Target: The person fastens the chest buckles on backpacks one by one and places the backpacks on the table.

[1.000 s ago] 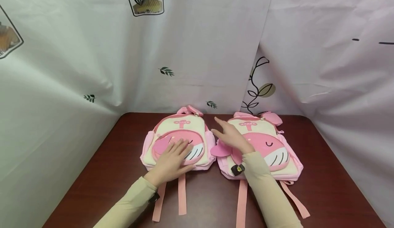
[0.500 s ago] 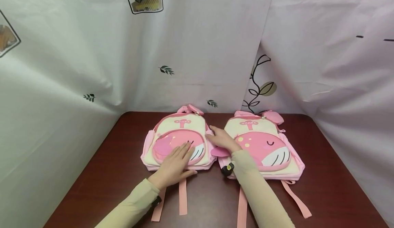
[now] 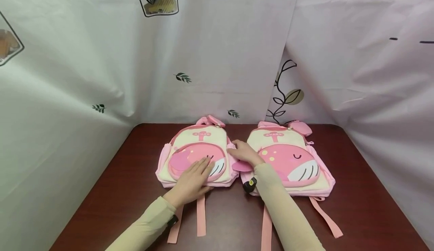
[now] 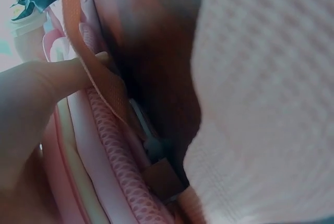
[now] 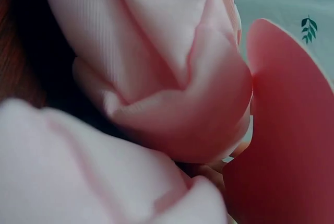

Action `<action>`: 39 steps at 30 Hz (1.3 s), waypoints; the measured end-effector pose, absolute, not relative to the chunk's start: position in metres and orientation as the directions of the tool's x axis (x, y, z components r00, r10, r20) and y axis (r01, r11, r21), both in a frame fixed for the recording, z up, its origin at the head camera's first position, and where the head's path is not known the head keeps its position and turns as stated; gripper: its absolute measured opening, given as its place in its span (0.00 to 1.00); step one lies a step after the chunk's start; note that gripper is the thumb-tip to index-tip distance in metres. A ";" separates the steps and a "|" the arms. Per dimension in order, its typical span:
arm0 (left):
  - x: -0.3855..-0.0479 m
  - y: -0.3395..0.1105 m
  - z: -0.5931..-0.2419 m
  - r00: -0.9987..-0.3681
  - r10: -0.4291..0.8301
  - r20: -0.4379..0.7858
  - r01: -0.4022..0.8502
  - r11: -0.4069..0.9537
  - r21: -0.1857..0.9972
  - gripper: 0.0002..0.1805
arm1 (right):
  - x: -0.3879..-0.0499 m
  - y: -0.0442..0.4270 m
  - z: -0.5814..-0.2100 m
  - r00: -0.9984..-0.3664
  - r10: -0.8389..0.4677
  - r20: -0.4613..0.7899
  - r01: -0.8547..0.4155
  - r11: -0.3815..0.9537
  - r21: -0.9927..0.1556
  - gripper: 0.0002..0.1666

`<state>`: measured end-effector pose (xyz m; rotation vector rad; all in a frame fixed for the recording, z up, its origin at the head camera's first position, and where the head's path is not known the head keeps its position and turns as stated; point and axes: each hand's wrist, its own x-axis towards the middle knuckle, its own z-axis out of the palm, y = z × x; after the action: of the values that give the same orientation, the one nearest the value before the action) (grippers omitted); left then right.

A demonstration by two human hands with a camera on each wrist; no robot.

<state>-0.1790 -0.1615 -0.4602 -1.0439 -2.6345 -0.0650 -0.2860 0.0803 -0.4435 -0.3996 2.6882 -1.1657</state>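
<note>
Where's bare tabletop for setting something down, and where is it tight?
Free: the dark red table left of the left whale backpack, right of the right whale backpack, and in front, between their inner straps. Crowded: where the backpacks nearly meet, with the right hand and pink flap there.

"SHARE" in pale capitals on the pink tail-shaped patch (image 3: pixel 201 134) of the first backpack (image 3: pixel 194 151), the same word, slightly blurred, on a matching patch (image 3: pixel 273 134) of the second backpack (image 3: pixel 288 160), right of the first
</note>
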 end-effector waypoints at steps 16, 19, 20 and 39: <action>-0.174 -0.161 -0.411 -0.627 0.542 0.559 0.691 0.719 0.078 0.34 | -0.275 0.093 -0.390 -0.963 -0.270 -0.007 -0.138 0.515 -0.846 0.34; -0.172 -0.160 -0.402 -0.604 0.520 0.604 0.703 0.705 0.095 0.33 | -0.273 0.094 -0.379 -0.961 -0.277 -0.009 -0.119 0.441 -0.890 0.35; -0.172 -0.160 -0.399 -0.596 0.509 0.621 0.706 0.701 0.102 0.32 | -0.272 0.095 -0.376 -0.960 -0.279 -0.012 -0.109 0.413 -0.904 0.35; -0.166 -0.172 -0.375 -0.524 0.152 0.838 0.667 0.685 0.293 0.24 | -0.258 0.083 -0.360 -0.922 -0.354 0.154 -0.214 0.137 -0.967 0.33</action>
<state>-0.1660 -0.1716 -0.3752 -0.6286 -2.0492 -0.7723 -0.2583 0.0827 -0.3598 -0.5736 2.2825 -1.9090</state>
